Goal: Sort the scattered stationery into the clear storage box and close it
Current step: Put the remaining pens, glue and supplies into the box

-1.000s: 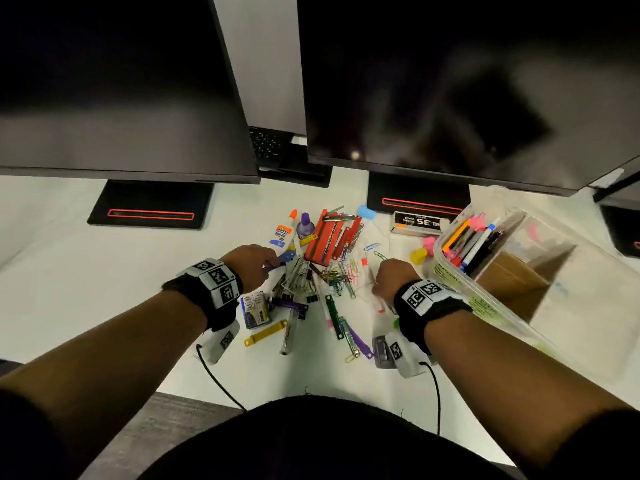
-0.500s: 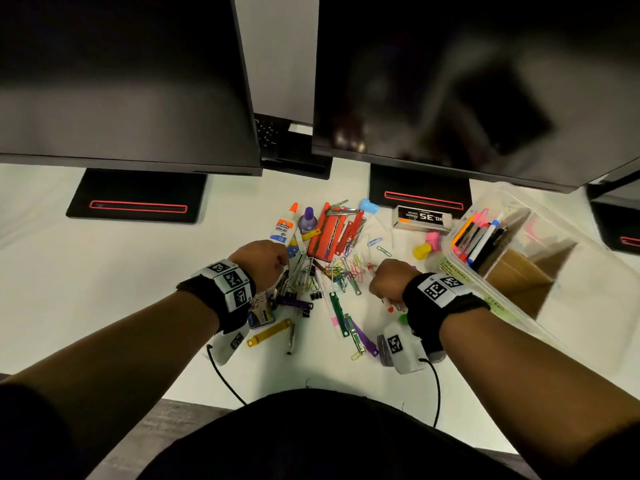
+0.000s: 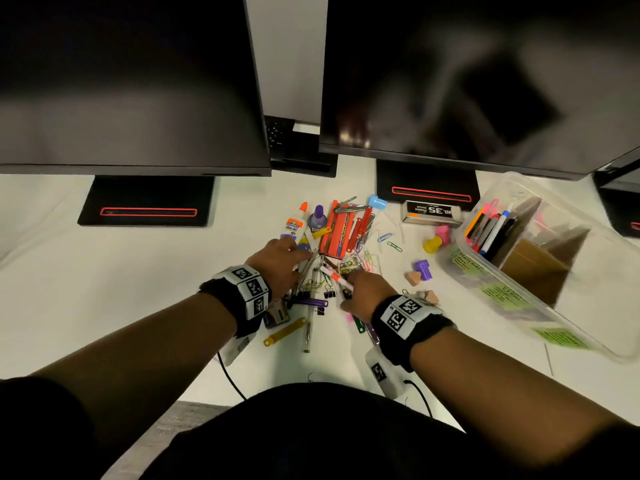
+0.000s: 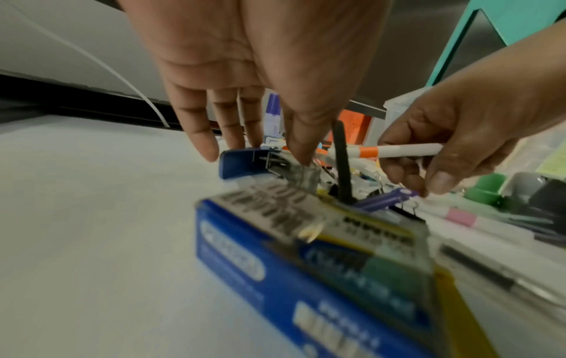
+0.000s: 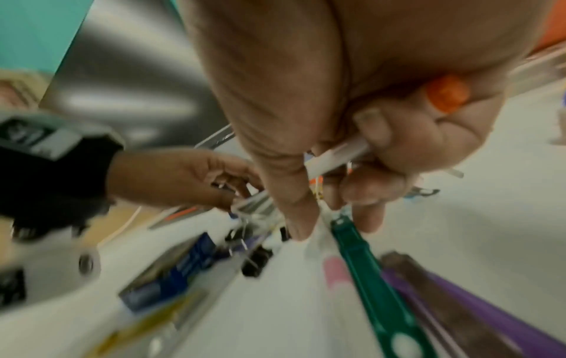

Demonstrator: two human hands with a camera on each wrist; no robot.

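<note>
- The clear storage box point(image 3: 540, 289) sits on the white bench point(image 3: 104, 289) well to the right of the right hand point(image 3: 363, 289), tilted across the bench, its top open.
- Inside the clear storage box, a bunch of pens and markers point(image 3: 491, 230) leans in the compartment at its far end; beside them stands a brown cardboard divider point(image 3: 533, 268). Green labels show through the see-through plastic wall.
- The scattered stationery point(image 3: 332, 251) lies in a loose heap on the bench just ahead of and between both hands: a flat orange pack, coloured wire paper clips, black binder clips, plastic fastener strips in yellow, green and purple.
- The right hand has its fingers curled round a thin white marker point(image 4: 407, 150) with an orange band, held roughly level over the heap.
- The left hand point(image 4: 251, 80) reaches down with fingers nearly straight and slightly spread; its fingertips touch a small blue staple remover point(image 4: 242, 164). Whether it grips it, I cannot tell.
- A blue and yellow cardboard box point(image 4: 321, 261) lies under the left wrist, its print blurred.
- Beyond the left hand stand a white glue bottle point(image 3: 296, 223) with an orange tip and a small purple bottle point(image 3: 317, 218).
- Right of the right hand lie small eraser caps: purple point(image 3: 423, 269), yellow point(image 3: 433, 244), pink point(image 3: 443, 233).
- A black-and-white staple box point(image 3: 431, 213) lies farther off, near a monitor base.
</note>
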